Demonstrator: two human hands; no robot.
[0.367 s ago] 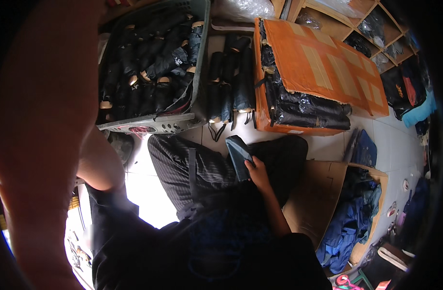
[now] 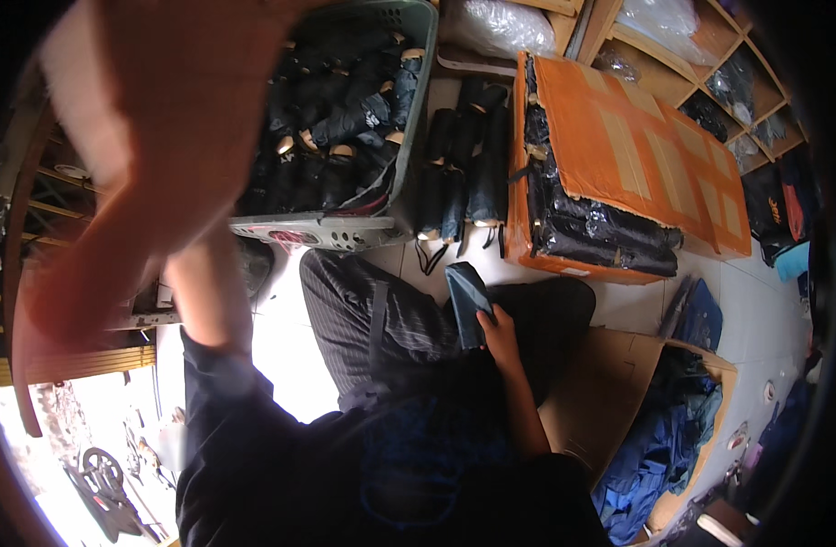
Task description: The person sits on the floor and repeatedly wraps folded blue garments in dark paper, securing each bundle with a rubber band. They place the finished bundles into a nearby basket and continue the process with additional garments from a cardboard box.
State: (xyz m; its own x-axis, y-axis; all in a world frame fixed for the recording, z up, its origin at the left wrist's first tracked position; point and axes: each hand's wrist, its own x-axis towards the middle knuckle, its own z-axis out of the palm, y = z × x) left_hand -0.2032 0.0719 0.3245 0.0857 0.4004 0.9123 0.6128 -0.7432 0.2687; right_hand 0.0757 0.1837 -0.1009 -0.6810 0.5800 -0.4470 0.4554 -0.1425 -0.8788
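My right hand (image 2: 502, 337) is closed around the lower end of a flat, dark blue-grey oblong piece (image 2: 469, 301), held tilted over my lap. Its exact kind I cannot make out. My left hand (image 2: 167, 155) is raised very near the camera, large and smeared by motion, so its fingers and anything in them cannot be read. Behind it stands a grey-green plastic basket (image 2: 421, 100) full of black folded umbrellas (image 2: 336, 178) with tan ends. The hand hides the basket's left side. More folded umbrellas (image 2: 482, 178) lie on the floor to its right.
An orange taped carton (image 2: 609, 128) with dark wrapped bundles (image 2: 600, 228) stands beyond my crossed legs. To my right is an open cardboard box (image 2: 609, 374) holding blue cloth (image 2: 650, 456). Wooden shelving (image 2: 691, 82) runs along the back right; a slatted wooden rack (image 2: 67, 205) is at left.
The view has swung left, so the scene sits further right in the picture. My left hand shows differently before the camera, uncovering the rack. My right hand keeps its hold on the oblong piece.
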